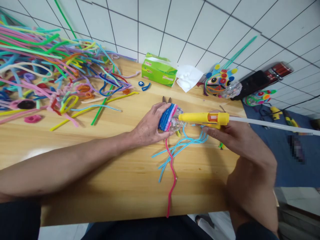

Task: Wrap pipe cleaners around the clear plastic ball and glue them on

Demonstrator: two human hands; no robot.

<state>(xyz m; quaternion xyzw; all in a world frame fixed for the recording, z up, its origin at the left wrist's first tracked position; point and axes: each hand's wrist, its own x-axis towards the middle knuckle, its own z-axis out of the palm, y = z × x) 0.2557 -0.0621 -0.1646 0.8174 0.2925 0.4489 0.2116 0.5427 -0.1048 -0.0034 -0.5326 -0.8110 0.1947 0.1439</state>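
My left hand [152,125] is closed around a clear plastic bottle piece [176,125] wrapped in blue, lilac and pink pipe cleaners. From it a long pink pipe cleaner [172,166] trails down over the wooden table. My right hand [232,136] grips a yellow glue gun [203,118] with a white glue stick [270,125] in its back. The gun's tip points at the clear part of the bottle piece; whether it touches cannot be made out. Under the gun lie several light-blue pipe cleaners [180,145]. Dark plier tips [167,99] show just behind the bottle piece.
A heap of colourful pipe cleaners [50,73] covers the table's left. Along the wall stand a green tissue pack [158,70], a decorated bottle figure [218,81] and a dark red flask [272,76]. A second figure [258,99] and yellow-handled tools [290,118] rest on blue cloth at right.
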